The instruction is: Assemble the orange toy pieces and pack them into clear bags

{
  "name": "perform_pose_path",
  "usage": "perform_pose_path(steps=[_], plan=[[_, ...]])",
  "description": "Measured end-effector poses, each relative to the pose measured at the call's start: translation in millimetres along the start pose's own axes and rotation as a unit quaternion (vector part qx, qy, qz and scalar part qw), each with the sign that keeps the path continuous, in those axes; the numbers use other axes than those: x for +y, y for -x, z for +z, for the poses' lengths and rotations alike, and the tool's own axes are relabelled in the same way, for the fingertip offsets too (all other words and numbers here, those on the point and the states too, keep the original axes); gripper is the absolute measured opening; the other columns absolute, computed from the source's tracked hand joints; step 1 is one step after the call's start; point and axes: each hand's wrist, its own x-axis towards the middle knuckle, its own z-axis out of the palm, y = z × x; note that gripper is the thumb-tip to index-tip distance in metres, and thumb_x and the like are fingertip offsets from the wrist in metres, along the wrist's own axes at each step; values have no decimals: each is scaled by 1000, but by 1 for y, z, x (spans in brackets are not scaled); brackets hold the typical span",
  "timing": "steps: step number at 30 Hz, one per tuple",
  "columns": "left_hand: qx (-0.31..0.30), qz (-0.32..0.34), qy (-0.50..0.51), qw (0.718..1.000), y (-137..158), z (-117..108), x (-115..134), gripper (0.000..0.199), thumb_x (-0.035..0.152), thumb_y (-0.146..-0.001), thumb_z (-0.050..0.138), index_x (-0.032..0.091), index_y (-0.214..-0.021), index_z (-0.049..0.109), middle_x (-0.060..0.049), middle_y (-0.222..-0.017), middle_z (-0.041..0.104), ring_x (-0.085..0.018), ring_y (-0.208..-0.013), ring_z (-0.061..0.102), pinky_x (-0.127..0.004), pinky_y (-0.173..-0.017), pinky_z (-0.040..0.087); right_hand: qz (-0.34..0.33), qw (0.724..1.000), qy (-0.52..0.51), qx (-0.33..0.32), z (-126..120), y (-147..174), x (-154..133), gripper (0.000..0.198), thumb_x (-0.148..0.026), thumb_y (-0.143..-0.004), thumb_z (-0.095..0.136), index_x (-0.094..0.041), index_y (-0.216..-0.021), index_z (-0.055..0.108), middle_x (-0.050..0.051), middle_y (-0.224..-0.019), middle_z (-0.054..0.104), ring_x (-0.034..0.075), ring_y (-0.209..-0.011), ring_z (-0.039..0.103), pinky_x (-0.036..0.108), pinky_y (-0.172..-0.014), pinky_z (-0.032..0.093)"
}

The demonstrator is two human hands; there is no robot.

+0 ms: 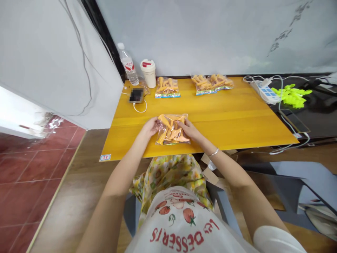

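A clear plastic bag of orange toy pieces (172, 131) lies near the front edge of the yellow table, between my hands. My left hand (152, 127) grips the bag's left side, its fingertips partly hidden at the edge. On the other side my right hand (190, 129) holds the upper right part, with fingers resting over the plastic. The exact shape of the pieces inside is hard to make out through the shiny film.
Similar bags (167, 86) stand at the table's back, with two more (204, 83) further right. A water bottle (129, 66), a lidded cup (149, 73) and a charging phone (136, 95) are back left. A power strip (265, 92) and neon-yellow pieces (292, 95) lie right.
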Motion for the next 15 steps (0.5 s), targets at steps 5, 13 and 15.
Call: perform_pose_path(steps=[5, 13, 15], plan=[[-29, 6, -25, 999, -22, 14, -1, 32, 36, -96, 52, 16, -70, 54, 1, -57, 57, -8, -47, 54, -19, -51, 47, 77, 990, -61, 104, -19, -18, -4, 21, -36, -83, 69, -21, -95, 60, -4, -75, 70, 13, -63, 66, 25, -65, 56], [82, 255, -325, 907, -43, 32, -19, 34, 42, -98, 45, 21, -72, 50, 4, -57, 50, -11, -47, 48, -22, -50, 35, 58, 989, -48, 125, -82, -92, -67, 17, -36, -90, 62, -19, -88, 61, -1, -68, 69, 13, -55, 64, 25, -60, 55], [72, 275, -354, 891, -45, 31, -23, 34, 44, -97, 43, 21, -74, 52, 2, -61, 54, -12, -52, 51, -22, -53, 36, 42, 990, -14, 135, -100, -123, -83, 24, -41, -91, 62, -19, -83, 60, -3, -59, 63, 11, -48, 56, 23, -53, 50]])
